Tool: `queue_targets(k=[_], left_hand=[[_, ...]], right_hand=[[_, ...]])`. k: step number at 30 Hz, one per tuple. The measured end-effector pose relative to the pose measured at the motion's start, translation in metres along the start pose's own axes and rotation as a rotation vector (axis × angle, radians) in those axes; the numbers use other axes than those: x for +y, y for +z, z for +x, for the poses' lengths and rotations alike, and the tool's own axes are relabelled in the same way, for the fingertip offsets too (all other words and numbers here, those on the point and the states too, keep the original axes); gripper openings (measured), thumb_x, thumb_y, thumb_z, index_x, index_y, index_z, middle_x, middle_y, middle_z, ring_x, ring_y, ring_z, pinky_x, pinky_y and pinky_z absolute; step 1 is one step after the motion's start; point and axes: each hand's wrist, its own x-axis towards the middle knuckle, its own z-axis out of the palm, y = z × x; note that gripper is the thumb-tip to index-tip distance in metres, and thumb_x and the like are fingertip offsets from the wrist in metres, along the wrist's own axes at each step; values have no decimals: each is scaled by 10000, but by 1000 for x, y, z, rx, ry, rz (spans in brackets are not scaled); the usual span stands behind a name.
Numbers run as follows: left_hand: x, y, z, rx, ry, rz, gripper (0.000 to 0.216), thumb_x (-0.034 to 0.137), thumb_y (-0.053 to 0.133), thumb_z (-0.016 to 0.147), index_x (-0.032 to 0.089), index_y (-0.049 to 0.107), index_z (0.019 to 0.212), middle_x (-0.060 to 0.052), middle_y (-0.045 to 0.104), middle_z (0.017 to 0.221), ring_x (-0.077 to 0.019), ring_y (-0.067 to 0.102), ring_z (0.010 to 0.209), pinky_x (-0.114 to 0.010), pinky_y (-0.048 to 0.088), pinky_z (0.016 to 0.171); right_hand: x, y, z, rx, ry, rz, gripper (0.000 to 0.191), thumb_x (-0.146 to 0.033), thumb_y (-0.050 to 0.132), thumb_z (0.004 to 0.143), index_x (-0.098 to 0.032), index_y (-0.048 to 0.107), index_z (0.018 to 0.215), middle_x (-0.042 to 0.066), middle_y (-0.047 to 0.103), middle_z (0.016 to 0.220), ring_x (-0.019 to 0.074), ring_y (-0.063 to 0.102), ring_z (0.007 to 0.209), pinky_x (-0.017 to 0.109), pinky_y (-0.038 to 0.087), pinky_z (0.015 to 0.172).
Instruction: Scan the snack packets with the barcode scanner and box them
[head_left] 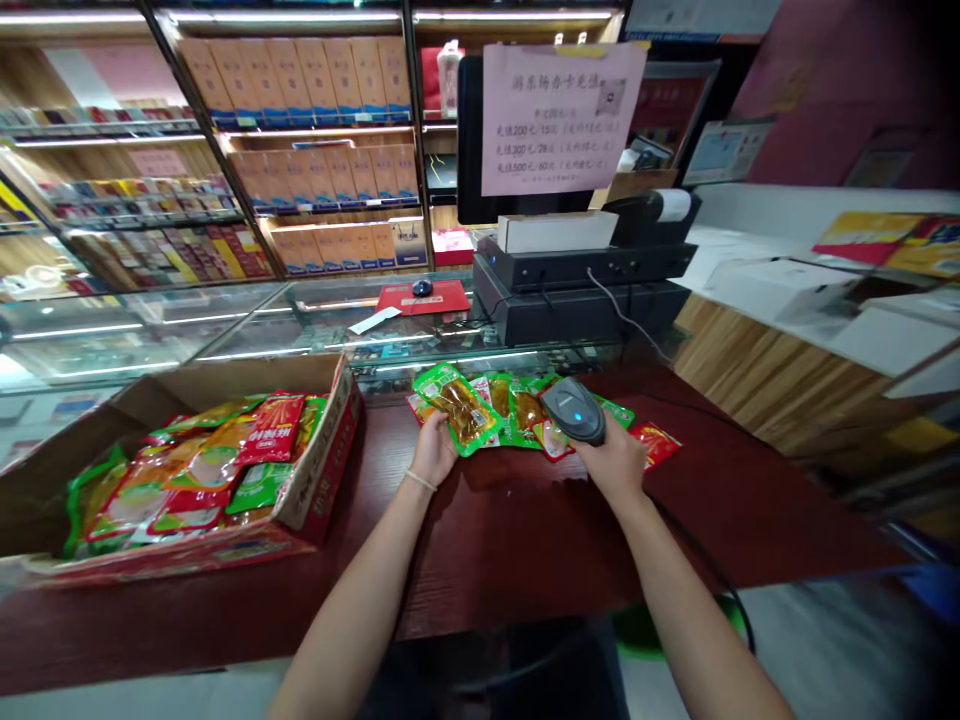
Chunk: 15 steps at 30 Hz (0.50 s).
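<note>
My left hand (435, 452) is closed on the lower left edge of a green snack packet (459, 408) with brown contents behind a clear window. My right hand (616, 462) wraps round the handle of a dark grey barcode scanner (573, 410), whose blue light is lit. The scanner's head points toward the packets, and its cable runs down past my right forearm. Behind and between my hands, several green and red packets (526, 410) lie in an overlapping row on the dark red counter (510, 540). A red packet (657, 444) lies right of my right hand, partly hidden by it.
At left stands an open cardboard box (330, 470) full of snack packets. A monitor bearing a pink paper sign (562, 120) stands over a black cash drawer (570, 305). A receipt printer (660, 225) sits beside it. A mouse (421, 288) rests on a red folder. Shelves hold boxes behind.
</note>
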Motion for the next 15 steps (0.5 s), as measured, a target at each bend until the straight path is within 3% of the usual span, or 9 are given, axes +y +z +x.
queue_targets(k=[3, 7, 12, 15], left_hand=[[-1, -2, -2, -42, -49, -77, 286, 235, 571, 778, 171, 625, 1052, -46, 726, 927, -212, 690, 923, -393, 528, 926], [-8, -1, -2, -94, 61, -47, 341, 258, 714, 769, 199, 627, 1094, -46, 720, 1070, -199, 678, 992, -385, 502, 979], [-14, -7, 8, 33, 300, 14, 417, 231, 835, 652, 181, 640, 1017, -37, 726, 1036, -177, 681, 956, -354, 499, 960], [-14, -12, 13, 123, 355, 21, 440, 278, 847, 635, 171, 641, 1009, -56, 722, 1049, -187, 686, 935, -346, 522, 898]], right_hand=[[-6, 1, -3, -7, -61, 3, 441, -469, 668, 752, -194, 684, 1096, 87, 754, 958, 279, 699, 782, 303, 427, 595], [-8, 4, -5, -5, -155, 12, 481, -445, 667, 760, -188, 663, 1167, 87, 748, 1025, 278, 710, 812, 308, 467, 618], [-2, 7, -7, -34, -309, 12, 408, -356, 645, 773, -180, 664, 1141, 81, 759, 952, 256, 717, 767, 309, 502, 636], [-4, 5, -8, -70, -413, 40, 414, -289, 631, 773, -165, 638, 1168, 87, 758, 969, 244, 721, 762, 310, 521, 669]])
